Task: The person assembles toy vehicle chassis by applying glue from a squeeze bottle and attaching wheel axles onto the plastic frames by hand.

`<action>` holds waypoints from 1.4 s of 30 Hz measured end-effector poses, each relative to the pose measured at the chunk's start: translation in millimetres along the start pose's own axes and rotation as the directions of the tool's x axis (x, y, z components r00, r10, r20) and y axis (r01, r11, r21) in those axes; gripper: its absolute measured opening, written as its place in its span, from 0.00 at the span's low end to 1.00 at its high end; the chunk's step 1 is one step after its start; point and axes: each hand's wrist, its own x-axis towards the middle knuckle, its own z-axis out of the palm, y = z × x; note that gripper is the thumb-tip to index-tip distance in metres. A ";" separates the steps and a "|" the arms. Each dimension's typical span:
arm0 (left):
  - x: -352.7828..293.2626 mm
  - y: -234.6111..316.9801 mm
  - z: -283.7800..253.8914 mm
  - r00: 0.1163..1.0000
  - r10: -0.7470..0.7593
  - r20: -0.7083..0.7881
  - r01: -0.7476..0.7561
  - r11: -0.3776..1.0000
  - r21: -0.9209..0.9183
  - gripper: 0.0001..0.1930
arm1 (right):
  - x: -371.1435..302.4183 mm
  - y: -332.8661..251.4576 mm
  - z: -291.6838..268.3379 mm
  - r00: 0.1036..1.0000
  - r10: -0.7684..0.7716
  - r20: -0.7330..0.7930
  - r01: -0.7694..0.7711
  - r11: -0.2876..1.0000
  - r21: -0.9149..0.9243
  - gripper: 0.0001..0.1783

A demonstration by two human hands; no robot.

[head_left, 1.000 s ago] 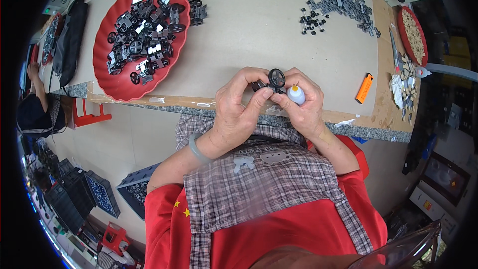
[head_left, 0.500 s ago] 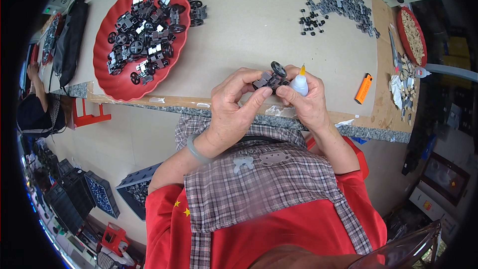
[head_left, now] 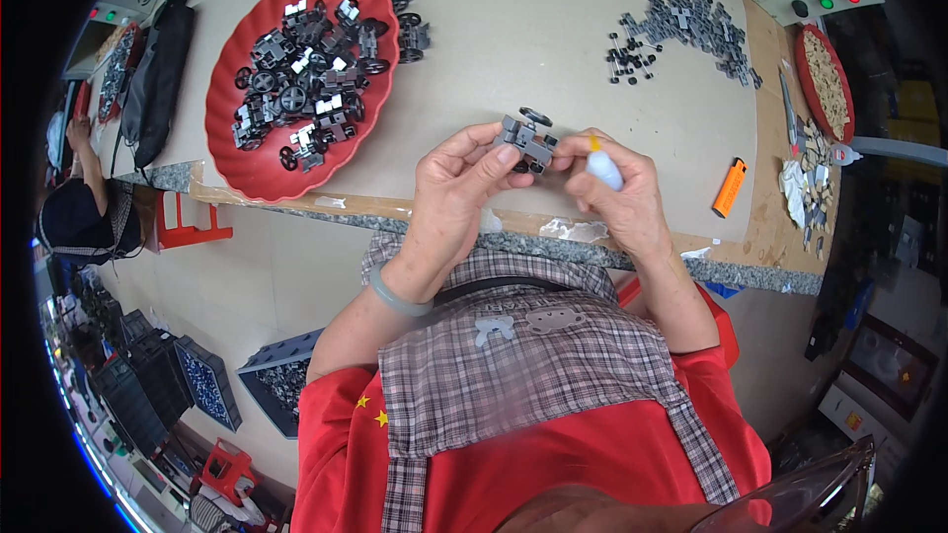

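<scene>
My left hand (head_left: 454, 183) is closed on a small grey and black toy vehicle (head_left: 530, 145), thumb against its near side. One black spoked wheel shows at the toy's top, seen nearly edge-on. In my right hand (head_left: 634, 199) is a small whitish glue bottle (head_left: 603, 172) with a yellow nozzle, tilted up to the left. The right fingertips are close beside the toy; whether they touch it I cannot tell. Both hands are above the table's near edge.
A red scalloped tray (head_left: 225, 163) at left holds several similar toys, with more behind it. Loose grey parts (head_left: 691, 30) and small black wheels on axles (head_left: 629, 59) lie far right. Nearer are an orange lighter (head_left: 730, 188) and a red bowl (head_left: 812, 89) of tan pieces.
The toy has turned in my left hand, so its wheel appears flatter and more of its grey body shows. My right hand has shifted slightly right, and the bottle leans more to the left.
</scene>
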 end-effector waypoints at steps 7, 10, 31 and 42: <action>8.8 7.8 -19.0 0.977 -0.155 0.143 0.196 0.919 -0.342 0.14 | -3.2 7.3 -10.2 0.992 0.097 -0.084 -0.075 0.970 0.233 0.13; 8.2 10.1 -22.0 0.976 -0.146 0.161 0.200 0.896 -0.397 0.14 | -1.3 6.4 -9.1 0.993 0.101 -0.063 -0.085 0.973 0.216 0.13; 36.0 132.5 -48.2 0.753 0.482 0.448 -0.327 -0.316 0.891 0.21 | -2.8 8.3 -10.1 0.992 0.127 -0.008 -0.125 0.986 0.107 0.10; 90.6 108.3 -31.4 0.825 -0.047 0.562 -0.404 -0.745 0.531 0.26 | -5.1 5.8 -10.4 0.992 0.127 0.024 -0.127 0.992 0.007 0.08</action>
